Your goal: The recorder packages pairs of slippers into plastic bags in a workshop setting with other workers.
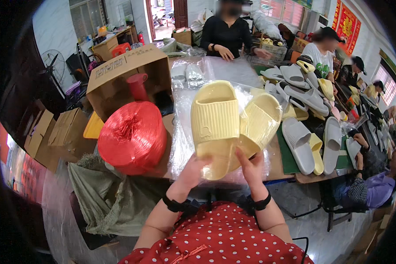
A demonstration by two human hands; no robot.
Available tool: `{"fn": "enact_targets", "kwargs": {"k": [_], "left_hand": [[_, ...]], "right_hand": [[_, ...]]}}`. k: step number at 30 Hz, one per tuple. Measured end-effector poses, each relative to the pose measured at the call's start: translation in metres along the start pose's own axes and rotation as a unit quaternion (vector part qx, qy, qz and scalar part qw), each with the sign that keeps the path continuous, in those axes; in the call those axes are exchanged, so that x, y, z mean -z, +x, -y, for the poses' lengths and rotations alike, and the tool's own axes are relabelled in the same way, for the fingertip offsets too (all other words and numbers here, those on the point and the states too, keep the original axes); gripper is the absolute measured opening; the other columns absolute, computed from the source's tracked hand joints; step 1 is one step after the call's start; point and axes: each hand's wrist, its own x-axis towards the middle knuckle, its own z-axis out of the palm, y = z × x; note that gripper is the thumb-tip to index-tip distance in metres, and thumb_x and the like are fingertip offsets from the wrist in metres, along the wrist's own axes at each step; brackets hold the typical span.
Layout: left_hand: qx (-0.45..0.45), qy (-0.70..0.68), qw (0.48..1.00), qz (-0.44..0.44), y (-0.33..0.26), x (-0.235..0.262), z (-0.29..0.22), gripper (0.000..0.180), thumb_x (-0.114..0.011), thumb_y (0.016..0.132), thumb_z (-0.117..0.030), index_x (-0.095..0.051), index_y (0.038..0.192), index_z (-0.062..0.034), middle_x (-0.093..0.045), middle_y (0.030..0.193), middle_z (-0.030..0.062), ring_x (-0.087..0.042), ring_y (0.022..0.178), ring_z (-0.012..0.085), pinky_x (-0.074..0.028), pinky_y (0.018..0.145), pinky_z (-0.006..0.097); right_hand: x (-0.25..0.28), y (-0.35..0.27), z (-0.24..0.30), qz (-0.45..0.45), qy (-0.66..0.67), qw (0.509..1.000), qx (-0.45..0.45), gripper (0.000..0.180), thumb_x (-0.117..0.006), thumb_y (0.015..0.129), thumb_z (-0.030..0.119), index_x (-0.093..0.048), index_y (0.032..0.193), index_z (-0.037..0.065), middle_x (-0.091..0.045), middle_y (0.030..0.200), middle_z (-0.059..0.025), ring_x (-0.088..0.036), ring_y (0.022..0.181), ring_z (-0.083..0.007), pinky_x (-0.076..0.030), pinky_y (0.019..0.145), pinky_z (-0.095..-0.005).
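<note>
Two pale yellow slide slippers, a left one [215, 119] and a right one [260, 121], are held up in front of me over the table, with ribbed straps and a glossy clear film around at least part of them. My left hand [190, 170] grips the heel end of the left slipper at its outer edge; its fingers are slightly blurred. My right hand [251, 168] has its thumb against the heel area where the two slippers overlap, the other fingers partly hidden behind. Beneath lies a stack of clear plastic bags [182, 152] on the table.
Left of the bags sit a big red roll of plastic twine [132, 137] and an open cardboard box [119, 83] with a red mug [138, 86]. Grey and yellow slippers [297, 145] cover the right side. Across the table stands a person in black [228, 33]; others work at right.
</note>
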Motion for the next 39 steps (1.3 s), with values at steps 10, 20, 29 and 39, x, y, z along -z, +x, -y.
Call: {"fn": "enact_targets", "kwargs": {"k": [10,20,29,39], "left_hand": [[-0.248,0.228,0.919,-0.203,-0.067,0.041,-0.036,0.056,-0.075,0.085,-0.007,-0.052,0.135,0.0009,-0.063,0.121,0.0068,-0.058,0.114,0.0184,-0.048,0.098,0.035],[-0.129,0.486,0.531,-0.682,-0.238,0.264,-0.143,0.046,-0.071,0.085,-0.013,-0.057,0.124,0.0069,-0.068,0.113,0.0235,-0.068,0.102,0.0275,-0.052,0.086,0.038],[0.146,0.089,0.862,-0.477,-0.27,0.304,-0.002,0.034,-0.063,0.093,-0.024,-0.065,0.12,-0.0031,-0.069,0.112,0.0074,-0.065,0.098,0.019,-0.051,0.083,0.033],[0.189,0.208,0.798,-0.533,-0.213,0.42,0.029,0.036,-0.055,0.095,-0.03,-0.066,0.119,-0.0064,-0.07,0.111,0.0143,-0.066,0.101,0.0299,-0.052,0.082,0.04]], "right_hand": [[0.011,-0.005,0.016,0.186,-0.179,0.966,0.028,0.057,-0.069,0.081,0.003,-0.05,0.135,0.004,-0.057,0.117,-0.0063,-0.053,0.087,-0.0108,-0.047,0.075,-0.0254],[0.045,0.014,-0.044,0.081,-0.263,0.961,-0.01,0.023,-0.069,0.091,0.017,-0.065,0.109,0.004,-0.061,0.092,0.0007,-0.048,0.079,-0.0085,-0.041,0.068,-0.0241],[0.036,0.01,-0.044,0.075,-0.271,0.959,-0.021,0.016,-0.067,0.091,0.012,-0.066,0.103,0.002,-0.059,0.087,0.0014,-0.047,0.074,-0.0076,-0.042,0.067,-0.0231],[0.032,0.007,-0.049,0.084,-0.263,0.961,-0.004,0.012,-0.067,0.091,0.01,-0.066,0.1,0.002,-0.061,0.085,-0.0009,-0.049,0.073,-0.009,-0.043,0.067,-0.0253]]}}
